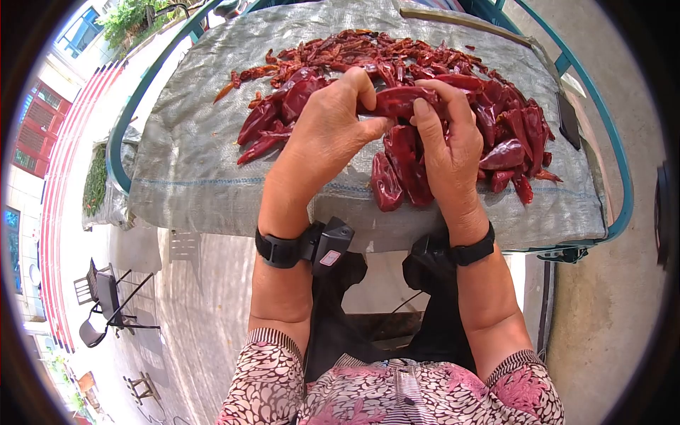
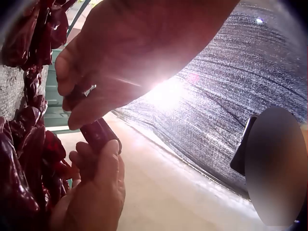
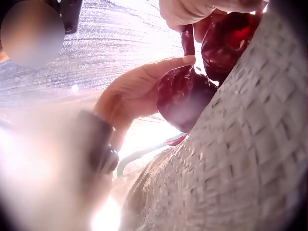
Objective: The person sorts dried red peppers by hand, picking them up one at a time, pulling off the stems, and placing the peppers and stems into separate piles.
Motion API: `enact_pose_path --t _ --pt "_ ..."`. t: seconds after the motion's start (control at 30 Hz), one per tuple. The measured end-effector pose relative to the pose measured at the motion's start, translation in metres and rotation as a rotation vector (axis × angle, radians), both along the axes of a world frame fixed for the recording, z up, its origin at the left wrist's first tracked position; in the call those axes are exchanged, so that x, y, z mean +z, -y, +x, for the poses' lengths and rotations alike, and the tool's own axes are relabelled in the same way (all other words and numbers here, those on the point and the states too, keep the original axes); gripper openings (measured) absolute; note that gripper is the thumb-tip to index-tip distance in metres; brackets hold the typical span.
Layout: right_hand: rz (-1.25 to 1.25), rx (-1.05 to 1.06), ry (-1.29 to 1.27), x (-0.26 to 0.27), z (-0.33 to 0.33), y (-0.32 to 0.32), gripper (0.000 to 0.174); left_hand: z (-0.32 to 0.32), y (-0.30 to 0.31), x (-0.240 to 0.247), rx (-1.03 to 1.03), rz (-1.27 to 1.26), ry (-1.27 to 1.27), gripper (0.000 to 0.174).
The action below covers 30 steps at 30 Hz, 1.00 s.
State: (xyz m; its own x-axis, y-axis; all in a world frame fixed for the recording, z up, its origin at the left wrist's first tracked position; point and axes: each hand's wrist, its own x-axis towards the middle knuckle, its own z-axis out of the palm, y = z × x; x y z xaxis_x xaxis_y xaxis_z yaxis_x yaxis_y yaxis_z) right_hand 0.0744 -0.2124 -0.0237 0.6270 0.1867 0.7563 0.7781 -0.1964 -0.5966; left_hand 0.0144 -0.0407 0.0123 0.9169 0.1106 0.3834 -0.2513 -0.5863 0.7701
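Observation:
Between both hands a dark red dried chili pepper (image 1: 400, 101) is held crosswise over the heap. My left hand (image 1: 331, 122) pinches its left end between thumb and fingers. At the other end my right hand (image 1: 450, 138) grips it, thumb toward the near side and fingers behind. The left wrist view shows the chili (image 2: 100, 134) spanning the gap between the left hand (image 2: 120, 62) and the right hand (image 2: 98, 187). Large glossy chilies (image 1: 407, 166) lie just below the hands, and more large ones (image 1: 513, 131) surround the right hand.
A grey woven sack cloth (image 1: 191, 152) covers the cart, whose teal metal rail (image 1: 623, 170) curves around the sides. Smaller shrivelled chilies (image 1: 340, 53) spread along the far side. A wooden strip (image 1: 464, 25) lies at the back edge. A folding chair (image 1: 110, 297) stands on the ground at left.

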Motion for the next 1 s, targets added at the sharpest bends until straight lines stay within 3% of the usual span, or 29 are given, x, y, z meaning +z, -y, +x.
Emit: enact_pose_path --t 0.07,0.17,0.3,0.4,0.5,0.63,0.73,0.83,0.9,1.0 --pt "-0.024 -0.006 0.082 0.001 0.002 0.000 0.024 0.000 0.000 0.000 -0.003 -0.006 -0.028 0.030" --pt "0.078 0.084 -0.005 -0.003 0.007 0.001 0.022 -0.007 -0.009 0.004 0.021 -0.034 -0.048 0.028" --pt "0.245 0.161 -0.120 -0.005 0.007 -0.003 0.018 -0.013 -0.013 0.005 0.493 0.331 0.072 0.019" --pt "0.187 0.098 -0.097 -0.005 0.005 -0.002 0.016 -0.014 -0.012 0.002 0.368 0.329 0.140 0.022" --pt "0.218 0.064 -0.096 -0.003 0.004 -0.002 0.016 -0.014 0.000 0.007 -0.083 0.091 -0.107 0.029" --pt "0.167 0.107 -0.126 -0.003 0.004 0.004 0.021 -0.009 0.008 -0.009 -0.266 0.280 -0.110 0.029" --pt "0.189 0.101 -0.100 -0.003 0.006 0.003 0.021 -0.005 0.004 -0.009 -0.267 0.235 -0.163 0.026" --pt "0.244 0.111 -0.068 -0.003 0.007 -0.001 0.021 -0.013 -0.007 0.006 -0.265 0.039 -0.186 0.021" --pt "0.231 0.158 -0.092 0.001 0.004 -0.001 0.023 -0.015 -0.016 0.013 -0.157 -0.124 -0.244 0.019" --pt "0.078 0.067 0.076 0.002 0.002 0.003 0.026 -0.014 -0.022 0.012 -0.104 -0.257 -0.171 0.018"
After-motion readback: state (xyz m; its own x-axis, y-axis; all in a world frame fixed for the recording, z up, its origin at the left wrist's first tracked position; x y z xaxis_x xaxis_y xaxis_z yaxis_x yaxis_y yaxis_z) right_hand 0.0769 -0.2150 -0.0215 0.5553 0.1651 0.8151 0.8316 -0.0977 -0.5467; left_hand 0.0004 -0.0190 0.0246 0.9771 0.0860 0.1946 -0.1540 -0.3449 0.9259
